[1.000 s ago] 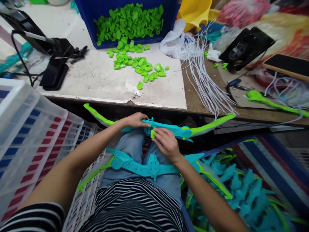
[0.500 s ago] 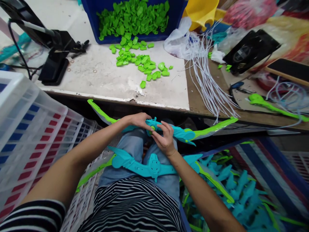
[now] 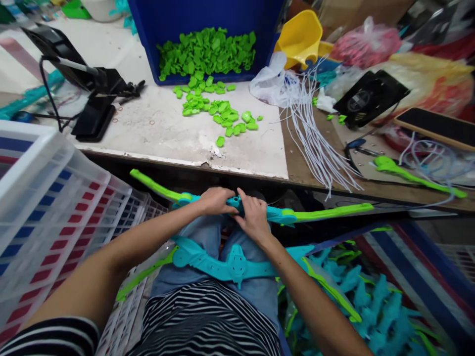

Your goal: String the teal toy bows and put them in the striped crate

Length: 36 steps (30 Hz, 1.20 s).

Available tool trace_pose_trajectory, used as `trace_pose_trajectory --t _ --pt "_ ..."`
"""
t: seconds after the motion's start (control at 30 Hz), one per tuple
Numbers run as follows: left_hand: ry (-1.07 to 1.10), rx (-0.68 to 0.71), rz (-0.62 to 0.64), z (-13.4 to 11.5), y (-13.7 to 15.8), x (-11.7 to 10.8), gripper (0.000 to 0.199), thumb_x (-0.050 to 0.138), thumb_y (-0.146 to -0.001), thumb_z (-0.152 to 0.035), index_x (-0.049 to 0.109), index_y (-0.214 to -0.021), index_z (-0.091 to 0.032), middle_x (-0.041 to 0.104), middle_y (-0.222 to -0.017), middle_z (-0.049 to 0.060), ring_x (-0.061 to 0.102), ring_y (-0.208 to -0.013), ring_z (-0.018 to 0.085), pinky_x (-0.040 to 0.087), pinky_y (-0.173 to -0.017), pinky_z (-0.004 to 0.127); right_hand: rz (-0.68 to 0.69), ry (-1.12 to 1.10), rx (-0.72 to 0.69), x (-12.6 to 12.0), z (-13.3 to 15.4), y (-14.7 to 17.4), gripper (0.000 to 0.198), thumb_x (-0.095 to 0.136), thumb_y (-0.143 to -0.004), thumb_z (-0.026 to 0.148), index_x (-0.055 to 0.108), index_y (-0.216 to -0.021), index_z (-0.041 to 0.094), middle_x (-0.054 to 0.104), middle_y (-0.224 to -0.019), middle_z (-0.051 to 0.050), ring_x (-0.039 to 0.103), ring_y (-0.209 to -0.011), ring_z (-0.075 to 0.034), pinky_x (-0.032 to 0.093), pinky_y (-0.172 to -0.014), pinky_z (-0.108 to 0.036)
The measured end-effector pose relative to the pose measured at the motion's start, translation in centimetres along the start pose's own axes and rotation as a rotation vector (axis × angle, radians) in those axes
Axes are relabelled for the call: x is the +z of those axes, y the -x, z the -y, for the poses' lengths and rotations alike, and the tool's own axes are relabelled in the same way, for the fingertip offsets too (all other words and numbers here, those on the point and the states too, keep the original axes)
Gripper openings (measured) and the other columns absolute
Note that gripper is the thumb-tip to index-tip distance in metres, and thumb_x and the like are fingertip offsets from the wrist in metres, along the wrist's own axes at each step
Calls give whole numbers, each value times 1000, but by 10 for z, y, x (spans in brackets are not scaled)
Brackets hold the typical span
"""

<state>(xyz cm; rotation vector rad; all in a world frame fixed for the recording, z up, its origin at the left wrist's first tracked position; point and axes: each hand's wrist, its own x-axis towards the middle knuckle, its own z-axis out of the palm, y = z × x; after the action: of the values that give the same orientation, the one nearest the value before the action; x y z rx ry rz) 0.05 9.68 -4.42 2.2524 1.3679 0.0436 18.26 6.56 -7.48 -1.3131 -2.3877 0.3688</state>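
Observation:
Both of my hands grip the middle of a teal and green toy bow (image 3: 276,213) held above my knees, near the table edge. My left hand (image 3: 217,201) wraps round the bow just left of its centre, and my right hand (image 3: 253,211) is closed on it just to the right. The fingers cover most of the bow's middle; only a small teal knob shows between them. Across my thighs lies a second toy bow (image 3: 237,264), teal in the middle with green limbs, touched by neither hand.
Small green plastic pieces (image 3: 226,111) lie on the table before a blue bin (image 3: 148,49) of more. White cords (image 3: 315,138) hang over the edge. A white plastic crate (image 3: 67,198) stands left; a heap of teal and green bows (image 3: 374,296) fills a container at right.
The held bow has tipped, so its broad face shows less. My fingers have closed further round its middle, covering the green piece seen there before. The view has shifted slightly upward.

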Motion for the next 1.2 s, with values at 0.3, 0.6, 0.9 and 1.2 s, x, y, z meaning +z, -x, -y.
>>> trace_pose_trajectory --t 0.3,0.6,0.9,1.2 --pt "-189 138 -154 -21 57 64 69 64 -80 -42 37 -141 -26 31 -147 21 42 -127 36 42 -94 47 -132 53 -143 -46 11 -132 31 49 -91 30 63 -115 17 61 -119 -14 49 -110 -29 39 -93 -45" --pt "99 -74 -82 -20 39 37 54 53 -87 -40 46 -136 -17 53 -131 16 50 -120 30 41 -99 41 -22 164 -182 -26 19 -194 21 48 -87 18 67 -96 15 61 -109 -15 51 -103 -28 39 -87 -40" --pt "372 -254 168 -9 -1 22 40 55 -82 -30 60 -116 -11 68 -106 11 62 -97 23 46 -80 27 -251 -5 31 -36 -29 -108 12 60 -81 30 61 -88 20 67 -98 -8 53 -100 -28 39 -84 -41" --pt "788 -290 100 5 1 27 31 61 -75 -42 68 -86 -13 58 -63 -3 50 -63 11 38 -58 20 -227 -126 74 -48 -19 -113 7 57 -78 24 62 -83 21 68 -100 -8 55 -101 -27 41 -92 -45"
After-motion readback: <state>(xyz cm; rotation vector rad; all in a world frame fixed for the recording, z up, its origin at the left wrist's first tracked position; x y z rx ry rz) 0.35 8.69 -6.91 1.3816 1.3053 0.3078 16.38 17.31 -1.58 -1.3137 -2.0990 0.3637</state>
